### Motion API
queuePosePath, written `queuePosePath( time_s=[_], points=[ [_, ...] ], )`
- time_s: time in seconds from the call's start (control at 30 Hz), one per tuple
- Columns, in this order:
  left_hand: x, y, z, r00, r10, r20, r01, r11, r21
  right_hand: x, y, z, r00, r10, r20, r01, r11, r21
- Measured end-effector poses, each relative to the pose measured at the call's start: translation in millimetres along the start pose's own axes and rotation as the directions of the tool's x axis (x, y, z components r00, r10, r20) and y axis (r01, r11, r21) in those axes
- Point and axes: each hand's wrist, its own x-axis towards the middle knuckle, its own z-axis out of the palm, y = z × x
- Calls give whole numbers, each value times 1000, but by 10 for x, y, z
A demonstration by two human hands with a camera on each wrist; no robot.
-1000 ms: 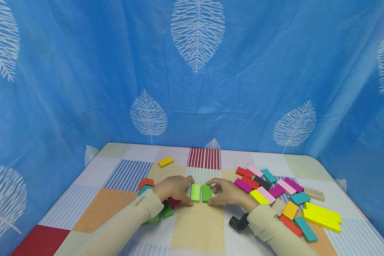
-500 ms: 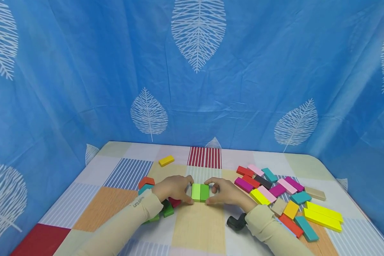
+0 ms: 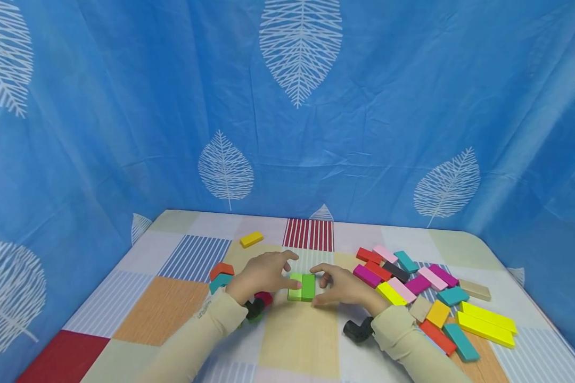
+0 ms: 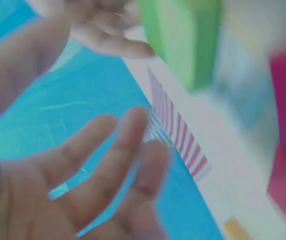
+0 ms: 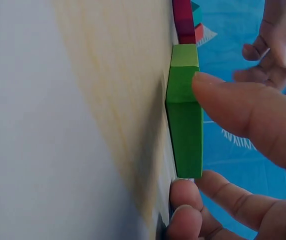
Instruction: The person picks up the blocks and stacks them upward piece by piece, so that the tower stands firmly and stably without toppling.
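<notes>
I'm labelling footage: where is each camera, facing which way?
Head: head-worn, looking forward-down at patchwork table; left grip, right grip, beige sleeves.
Left wrist: wrist-worn, toward blue fabric curtain; both grips.
Right wrist: wrist-worn, along the table at the green rectangular block; both grips.
Shared: head and right wrist show that block.

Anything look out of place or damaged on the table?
One yellow block stands out, alone toward the far side of the table, away from the other blocks. The light green block and dark green block sit side by side; no damage shows.
</notes>
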Motion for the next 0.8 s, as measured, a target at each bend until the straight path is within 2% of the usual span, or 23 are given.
queuePosePath(
  time_s=[0.1,0.2,0.27,0.33,0.43,0.53,0.63,0.7,0.8],
  points=[
    [-18,-22,28,991,60,-117,-78,984,-161,-10,8,-16,1000,-4,9,4,1000,19],
    [5,-119,9,975,69,-210,-134,940,-315,-10,42,-44,1000,-16,18,15,999,50],
    [51,-233,-36,970,54,-239,-151,900,-410,-17,66,-81,999,-31,35,28,996,89],
    [114,-364,-111,969,42,-243,-157,864,-479,-32,96,-137,997,-54,54,46,990,135],
    [223,-569,-225,974,26,-225,-142,843,-518,-72,124,-249,994,-82,66,68,978,195],
    [316,-732,-348,982,-13,-190,-86,857,-507,-115,147,-388,993,-113,44,101,973,207],
    [393,-848,-457,985,-113,-127,37,872,-487,-153,190,-546,988,-153,11,149,973,176],
    [436,-910,-512,979,-184,-89,122,877,-465,-178,229,-657,984,-175,-1,174,973,152],
    [494,-988,-560,964,-260,-48,213,870,-444,-203,306,-819,981,-194,-20,195,974,117]
  ],
)
